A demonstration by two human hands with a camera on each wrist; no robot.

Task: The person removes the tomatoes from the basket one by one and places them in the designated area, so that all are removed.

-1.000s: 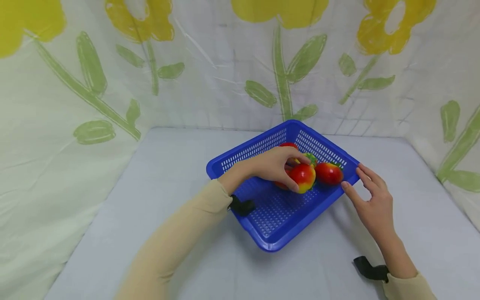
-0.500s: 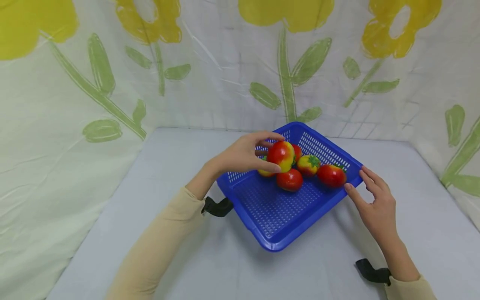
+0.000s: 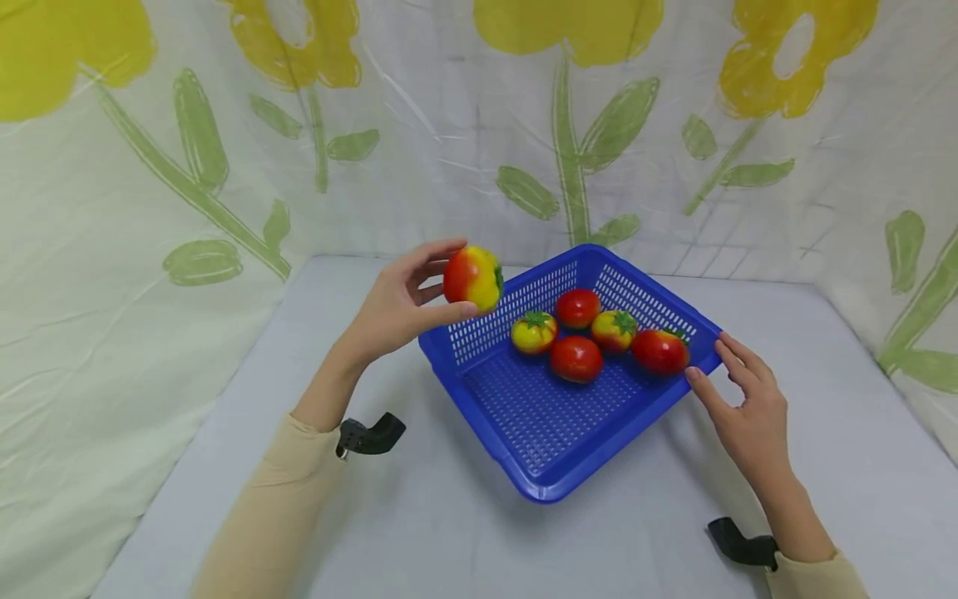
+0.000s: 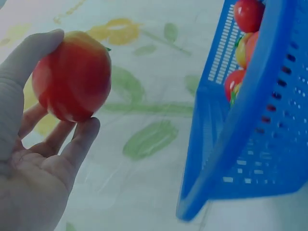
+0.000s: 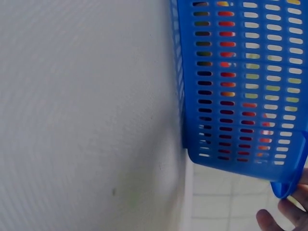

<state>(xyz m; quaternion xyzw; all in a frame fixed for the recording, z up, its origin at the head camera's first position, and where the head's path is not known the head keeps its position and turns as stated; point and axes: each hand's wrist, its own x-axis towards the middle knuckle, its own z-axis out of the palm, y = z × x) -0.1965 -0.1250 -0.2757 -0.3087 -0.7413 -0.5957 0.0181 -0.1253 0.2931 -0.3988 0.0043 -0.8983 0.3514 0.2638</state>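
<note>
My left hand (image 3: 400,304) holds a red-and-yellow tomato (image 3: 473,279) with a green calyx between thumb and fingers, in the air left of the blue basket (image 3: 486,433). From the left wrist, the same tomato (image 4: 72,77) shows its red side, apart from the basket wall (image 4: 269,62). Several tomatoes lie in the basket's far half, among them a red one (image 3: 576,359) and a yellow one with a green top (image 3: 534,333). At the basket's right corner, my right hand (image 3: 752,408) holds the rim with thumb and fingertips; the right wrist view shows only some fingers (image 5: 291,211).
The basket stands at an angle on a pale table (image 3: 419,532). Behind it rises a white curtain (image 3: 434,166) printed with yellow flowers. Each wrist carries a black camera mount, as on the left wrist (image 3: 372,434).
My left hand has lifted the tomato out of the basket and carried it left past the rim. The tomatoes left inside are uncovered. My right hand stays at the basket's corner.
</note>
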